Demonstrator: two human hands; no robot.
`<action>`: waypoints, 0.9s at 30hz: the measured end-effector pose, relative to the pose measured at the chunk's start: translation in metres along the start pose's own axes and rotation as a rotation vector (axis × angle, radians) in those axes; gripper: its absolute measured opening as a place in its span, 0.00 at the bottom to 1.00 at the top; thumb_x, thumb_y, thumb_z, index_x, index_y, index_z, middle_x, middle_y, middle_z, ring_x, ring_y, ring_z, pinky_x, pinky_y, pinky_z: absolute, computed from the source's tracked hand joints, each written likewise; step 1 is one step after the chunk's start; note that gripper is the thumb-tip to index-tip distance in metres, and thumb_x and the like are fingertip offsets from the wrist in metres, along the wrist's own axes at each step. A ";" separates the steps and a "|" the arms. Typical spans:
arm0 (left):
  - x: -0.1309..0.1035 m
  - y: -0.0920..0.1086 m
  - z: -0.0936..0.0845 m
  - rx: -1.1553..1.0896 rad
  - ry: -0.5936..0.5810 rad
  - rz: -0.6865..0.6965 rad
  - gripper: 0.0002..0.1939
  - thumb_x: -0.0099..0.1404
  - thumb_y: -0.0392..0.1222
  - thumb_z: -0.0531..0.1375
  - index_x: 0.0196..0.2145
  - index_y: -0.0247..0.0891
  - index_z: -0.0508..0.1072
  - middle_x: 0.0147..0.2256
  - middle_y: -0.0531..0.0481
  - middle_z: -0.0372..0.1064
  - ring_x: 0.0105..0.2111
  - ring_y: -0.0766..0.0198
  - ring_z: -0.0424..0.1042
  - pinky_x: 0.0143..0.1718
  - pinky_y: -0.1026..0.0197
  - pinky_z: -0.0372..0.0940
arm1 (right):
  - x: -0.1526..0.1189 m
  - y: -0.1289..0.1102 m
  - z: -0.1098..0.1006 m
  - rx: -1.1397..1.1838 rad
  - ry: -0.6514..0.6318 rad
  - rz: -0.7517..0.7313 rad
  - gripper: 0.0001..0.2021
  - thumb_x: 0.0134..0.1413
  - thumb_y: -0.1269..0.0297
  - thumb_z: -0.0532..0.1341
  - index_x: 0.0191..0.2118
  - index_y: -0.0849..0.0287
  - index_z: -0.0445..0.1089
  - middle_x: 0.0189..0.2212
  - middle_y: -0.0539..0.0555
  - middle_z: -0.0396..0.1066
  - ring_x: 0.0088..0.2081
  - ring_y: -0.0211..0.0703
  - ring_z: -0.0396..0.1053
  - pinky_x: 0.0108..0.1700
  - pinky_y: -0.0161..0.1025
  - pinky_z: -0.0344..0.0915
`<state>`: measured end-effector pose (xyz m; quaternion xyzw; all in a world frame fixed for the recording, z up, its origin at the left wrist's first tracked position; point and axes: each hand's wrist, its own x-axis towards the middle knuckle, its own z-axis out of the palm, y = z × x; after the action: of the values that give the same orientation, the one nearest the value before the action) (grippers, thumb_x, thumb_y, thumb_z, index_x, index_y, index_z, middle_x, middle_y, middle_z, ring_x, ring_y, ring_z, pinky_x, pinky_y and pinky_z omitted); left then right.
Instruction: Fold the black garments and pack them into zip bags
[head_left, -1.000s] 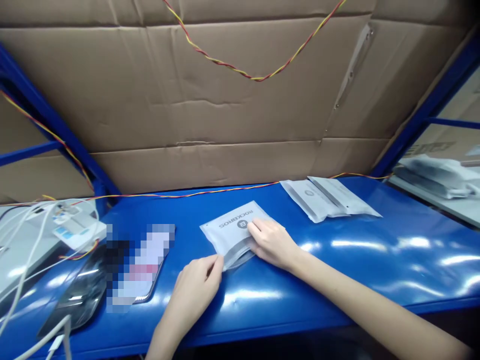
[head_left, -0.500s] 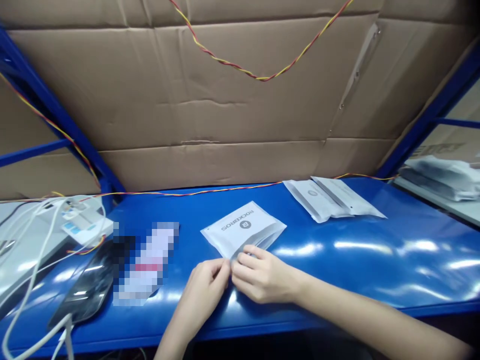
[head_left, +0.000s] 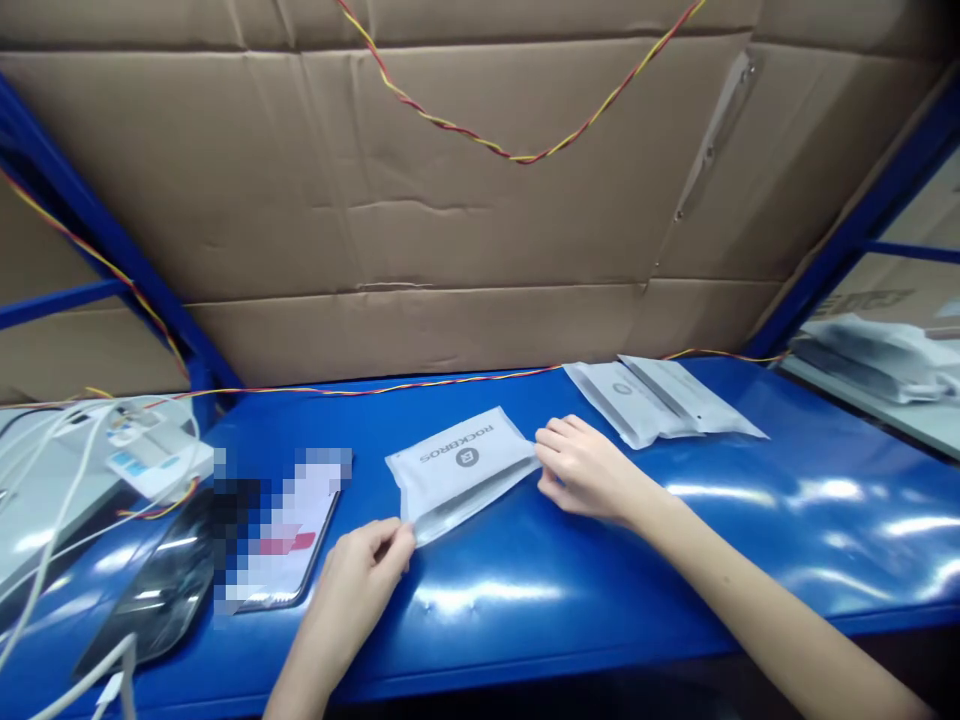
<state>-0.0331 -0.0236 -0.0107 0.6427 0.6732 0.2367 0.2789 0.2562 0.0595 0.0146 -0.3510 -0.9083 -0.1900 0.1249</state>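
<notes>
A frosted white ROCKBROS zip bag (head_left: 450,465) lies on the blue tabletop in front of me, its printing upside down to my view. My left hand (head_left: 367,565) pinches the bag's near left corner between thumb and fingers. At the opposite end, my right hand (head_left: 585,470) has its fingers closed on the right corner. The bag's near edge is stretched between both hands, with a greyer strip along it. What the bag contains does not show.
Two similar white bags (head_left: 645,400) overlap at the back right. Left of my hands are a phone (head_left: 289,560), partly pixelated, a dark glossy object (head_left: 161,600) and white cables (head_left: 52,540). More bags (head_left: 877,355) are piled at far right. Cardboard (head_left: 450,200) walls the back.
My right hand has slid from the near left corner along the bag's edge to its right corner. The bag has turned slightly, and my left hand has shifted left with it.
</notes>
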 end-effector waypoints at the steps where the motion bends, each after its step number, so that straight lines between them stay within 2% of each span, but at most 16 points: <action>1: -0.001 -0.001 0.001 -0.009 0.002 -0.002 0.23 0.66 0.57 0.48 0.20 0.39 0.59 0.19 0.56 0.57 0.23 0.64 0.59 0.25 0.63 0.49 | 0.001 -0.004 -0.001 0.021 -0.039 0.004 0.05 0.49 0.73 0.56 0.26 0.60 0.67 0.29 0.55 0.68 0.35 0.45 0.62 0.39 0.42 0.54; 4: -0.002 -0.004 0.002 -0.012 0.062 -0.018 0.25 0.66 0.61 0.48 0.21 0.40 0.61 0.20 0.56 0.57 0.24 0.64 0.60 0.26 0.63 0.50 | 0.002 -0.014 -0.004 0.078 -0.141 0.042 0.04 0.45 0.71 0.56 0.25 0.60 0.67 0.27 0.56 0.70 0.33 0.45 0.63 0.41 0.42 0.54; 7: -0.003 -0.004 0.004 0.009 0.136 -0.001 0.23 0.67 0.60 0.47 0.26 0.41 0.64 0.23 0.56 0.63 0.26 0.63 0.63 0.30 0.62 0.54 | -0.001 -0.018 -0.010 0.133 -0.236 0.115 0.05 0.44 0.72 0.56 0.22 0.60 0.66 0.24 0.55 0.70 0.27 0.42 0.63 0.39 0.42 0.54; 10: -0.002 -0.001 0.008 0.057 0.132 0.140 0.22 0.70 0.56 0.44 0.27 0.42 0.64 0.27 0.54 0.67 0.31 0.61 0.66 0.36 0.60 0.57 | -0.008 -0.019 -0.023 0.272 -0.333 0.193 0.12 0.48 0.68 0.57 0.17 0.59 0.61 0.16 0.51 0.64 0.21 0.38 0.57 0.29 0.40 0.51; 13: -0.002 0.001 0.014 0.199 0.150 0.265 0.21 0.71 0.53 0.44 0.25 0.41 0.61 0.26 0.53 0.65 0.31 0.59 0.65 0.36 0.58 0.56 | -0.013 -0.027 -0.039 0.523 -0.385 0.196 0.20 0.57 0.55 0.56 0.18 0.58 0.61 0.14 0.48 0.59 0.19 0.35 0.54 0.24 0.38 0.48; 15: -0.001 0.000 0.017 0.276 0.181 0.290 0.20 0.71 0.52 0.45 0.24 0.41 0.58 0.25 0.53 0.63 0.30 0.59 0.64 0.35 0.58 0.55 | -0.009 -0.034 -0.045 0.590 -0.280 0.186 0.17 0.59 0.53 0.55 0.25 0.58 0.67 0.21 0.49 0.67 0.24 0.37 0.61 0.27 0.36 0.56; 17: -0.001 -0.001 0.019 0.307 0.193 0.309 0.19 0.72 0.51 0.45 0.25 0.41 0.57 0.26 0.53 0.62 0.30 0.59 0.64 0.36 0.57 0.56 | -0.002 -0.041 -0.044 0.549 -0.135 0.131 0.12 0.60 0.57 0.55 0.37 0.58 0.71 0.38 0.56 0.73 0.39 0.44 0.68 0.41 0.40 0.63; 18: -0.001 -0.002 0.020 0.312 0.197 0.321 0.19 0.72 0.51 0.45 0.25 0.41 0.57 0.26 0.53 0.62 0.30 0.59 0.64 0.36 0.57 0.56 | 0.003 -0.042 -0.040 0.520 -0.094 0.078 0.12 0.60 0.59 0.55 0.44 0.57 0.71 0.48 0.58 0.70 0.48 0.48 0.66 0.49 0.43 0.62; 20: -0.001 -0.004 0.020 0.314 0.205 0.337 0.18 0.72 0.50 0.45 0.25 0.41 0.58 0.26 0.53 0.62 0.30 0.59 0.64 0.37 0.56 0.56 | 0.012 -0.043 -0.029 0.489 -0.104 -0.060 0.18 0.61 0.60 0.55 0.55 0.55 0.66 0.62 0.59 0.58 0.61 0.52 0.55 0.60 0.49 0.53; 22: -0.002 -0.005 0.020 0.312 0.214 0.344 0.18 0.72 0.50 0.45 0.25 0.41 0.58 0.26 0.53 0.62 0.30 0.59 0.64 0.37 0.56 0.57 | 0.020 -0.041 -0.015 0.479 -0.165 -0.144 0.23 0.63 0.58 0.53 0.62 0.53 0.59 0.67 0.57 0.48 0.66 0.52 0.45 0.65 0.52 0.46; 24: -0.003 -0.005 0.020 0.305 0.216 0.349 0.18 0.72 0.50 0.45 0.26 0.41 0.59 0.26 0.53 0.62 0.31 0.59 0.64 0.39 0.56 0.57 | 0.025 -0.039 -0.001 0.448 -0.207 -0.131 0.25 0.65 0.55 0.50 0.65 0.52 0.53 0.68 0.57 0.45 0.67 0.53 0.42 0.66 0.53 0.44; 27: -0.004 -0.005 0.020 0.293 0.215 0.357 0.17 0.72 0.49 0.46 0.27 0.41 0.59 0.27 0.53 0.63 0.32 0.60 0.65 0.42 0.55 0.58 | 0.029 -0.038 0.014 0.323 -0.250 0.058 0.28 0.66 0.49 0.45 0.67 0.53 0.49 0.68 0.58 0.45 0.67 0.55 0.42 0.65 0.54 0.46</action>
<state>-0.0231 -0.0284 -0.0287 0.7561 0.6019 0.2492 0.0633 0.2074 0.0569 0.0025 -0.3732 -0.9250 0.0070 0.0715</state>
